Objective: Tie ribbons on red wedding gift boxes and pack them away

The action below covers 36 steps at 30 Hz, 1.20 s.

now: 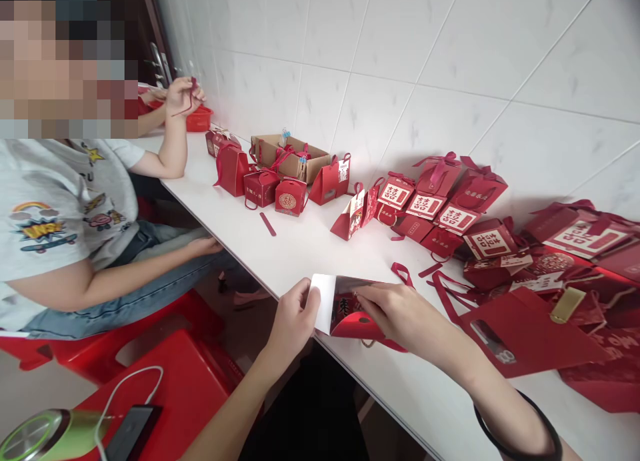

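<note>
A red paper gift box (350,325) lies near the table's front edge, open at the top, with a white inner flap toward the left. My left hand (296,314) pinches that flap between thumb and fingers. Bent over the opening, my right hand (400,309) has its fingertips drawn together inside the box. What those fingertips grip, if anything, is hidden. Dark printing shows within the box, and a bit of cord pokes out beneath it. A dark red ribbon loop (401,273) is just behind my right hand.
Finished-looking red gift boxes (424,204) are stacked along the wall, with more piled at right. A cardboard tray (317,155) holds ribbons behind several small boxes. At left sits a co-worker (65,207), one raised hand (184,97) holding a ribbon. Red stools (165,374) stand below.
</note>
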Available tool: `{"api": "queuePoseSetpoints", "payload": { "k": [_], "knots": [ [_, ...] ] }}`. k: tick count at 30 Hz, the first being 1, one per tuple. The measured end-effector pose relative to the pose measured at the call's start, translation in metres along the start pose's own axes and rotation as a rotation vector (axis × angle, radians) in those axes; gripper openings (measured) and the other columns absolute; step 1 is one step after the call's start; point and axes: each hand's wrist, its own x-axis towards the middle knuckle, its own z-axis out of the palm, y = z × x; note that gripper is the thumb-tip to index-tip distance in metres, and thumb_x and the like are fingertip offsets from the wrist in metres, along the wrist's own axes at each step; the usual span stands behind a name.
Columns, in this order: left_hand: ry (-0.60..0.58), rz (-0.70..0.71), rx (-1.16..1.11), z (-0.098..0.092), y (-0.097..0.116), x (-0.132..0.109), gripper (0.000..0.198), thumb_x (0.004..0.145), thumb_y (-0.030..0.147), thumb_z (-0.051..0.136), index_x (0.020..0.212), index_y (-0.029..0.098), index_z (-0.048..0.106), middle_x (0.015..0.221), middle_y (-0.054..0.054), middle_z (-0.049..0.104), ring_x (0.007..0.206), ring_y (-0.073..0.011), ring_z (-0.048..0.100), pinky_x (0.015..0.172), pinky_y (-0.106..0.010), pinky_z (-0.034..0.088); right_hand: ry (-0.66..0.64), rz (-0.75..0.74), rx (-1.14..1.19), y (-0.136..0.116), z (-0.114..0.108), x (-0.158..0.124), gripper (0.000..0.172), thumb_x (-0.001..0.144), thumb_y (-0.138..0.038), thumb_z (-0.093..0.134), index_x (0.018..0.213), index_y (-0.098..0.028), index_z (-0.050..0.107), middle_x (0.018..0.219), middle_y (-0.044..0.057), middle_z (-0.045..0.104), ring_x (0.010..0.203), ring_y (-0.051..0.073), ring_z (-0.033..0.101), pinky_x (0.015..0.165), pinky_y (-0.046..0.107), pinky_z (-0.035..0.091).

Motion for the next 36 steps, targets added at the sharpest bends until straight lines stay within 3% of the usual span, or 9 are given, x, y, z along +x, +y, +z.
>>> {"api": "queuePoseSetpoints", "payload": {
  "k": [3,7,12,15,18,26,30,36],
  "knots": [
    [-0.031,-0.025,0.004,0.001,-0.001,0.001,0.028,0.084,0.039,0.043,0.064,0.020,0.041,0.048,0.006,0.040,0.036,-0.0098,0.044,0.034,-0.019,0.033,0.003,0.031,-0.042,0.002,0.003,0.008,0.029,0.094,-0.020,0.039,0.074,-0.019,0.060,0.075,0.003,0.066,0.061,0.014,0.059,0.056,0.025,0.040],
    [-0.039,-0.061,-0.030,0.001,-0.002,0.002,0.028,0.084,0.039,0.043,0.065,0.020,0.042,0.048,0.007,0.041,0.035,-0.0099,0.045,0.033,-0.019,0.035,0.053,0.067,0.082,0.000,0.003,0.015,0.022,0.093,-0.032,0.044,0.100,-0.023,0.063,0.091,0.002,0.070,0.077,0.018,0.065,0.065,0.027,0.044],
    [-0.039,-0.063,-0.051,-0.002,-0.003,0.004,0.026,0.084,0.039,0.045,0.067,0.019,0.047,0.046,0.007,0.044,0.032,-0.0098,0.044,0.031,-0.019,0.033,0.127,0.189,0.295,0.002,-0.003,0.016,0.038,0.096,-0.038,0.035,0.092,-0.020,0.068,0.086,0.004,0.070,0.076,0.017,0.064,0.065,0.026,0.045],
    [-0.049,-0.067,-0.050,-0.003,-0.003,0.004,0.026,0.084,0.040,0.045,0.069,0.019,0.049,0.046,0.007,0.046,0.032,-0.0105,0.046,0.031,-0.019,0.033,0.107,0.200,0.358,0.005,-0.006,0.013,0.032,0.092,-0.038,0.043,0.100,-0.022,0.069,0.102,0.005,0.068,0.087,0.018,0.064,0.072,0.027,0.048],
    [-0.056,-0.066,-0.042,-0.003,-0.003,0.004,0.026,0.083,0.040,0.045,0.069,0.019,0.048,0.045,0.007,0.047,0.032,-0.0108,0.047,0.031,-0.019,0.033,0.096,0.149,0.356,0.003,-0.007,0.011,0.027,0.089,-0.038,0.048,0.101,-0.022,0.067,0.102,0.005,0.067,0.085,0.017,0.065,0.073,0.028,0.049],
    [-0.048,-0.080,-0.010,-0.004,0.001,0.005,0.024,0.081,0.039,0.046,0.067,0.019,0.048,0.043,0.006,0.046,0.031,-0.0103,0.045,0.032,-0.019,0.031,0.423,0.104,0.335,0.001,-0.012,-0.004,0.019,0.091,-0.033,0.049,0.089,-0.022,0.064,0.102,0.004,0.066,0.094,0.017,0.063,0.080,0.028,0.047],
    [-0.091,-0.113,-0.045,-0.007,0.001,0.009,0.021,0.079,0.037,0.046,0.067,0.019,0.047,0.041,0.006,0.047,0.031,-0.0110,0.045,0.031,-0.019,0.028,0.493,0.132,0.360,0.014,-0.001,-0.025,0.019,0.092,-0.036,0.049,0.090,-0.024,0.063,0.100,0.003,0.065,0.099,0.018,0.062,0.080,0.029,0.049],
    [-0.135,-0.103,-0.043,-0.012,-0.003,0.011,0.023,0.077,0.041,0.051,0.080,0.019,0.051,0.046,0.006,0.050,0.034,-0.0114,0.045,0.035,-0.021,0.033,0.371,0.066,0.396,0.030,0.027,-0.035,0.022,0.090,-0.039,0.050,0.106,-0.026,0.059,0.116,0.007,0.059,0.112,0.021,0.057,0.088,0.034,0.051]
  ]
}}
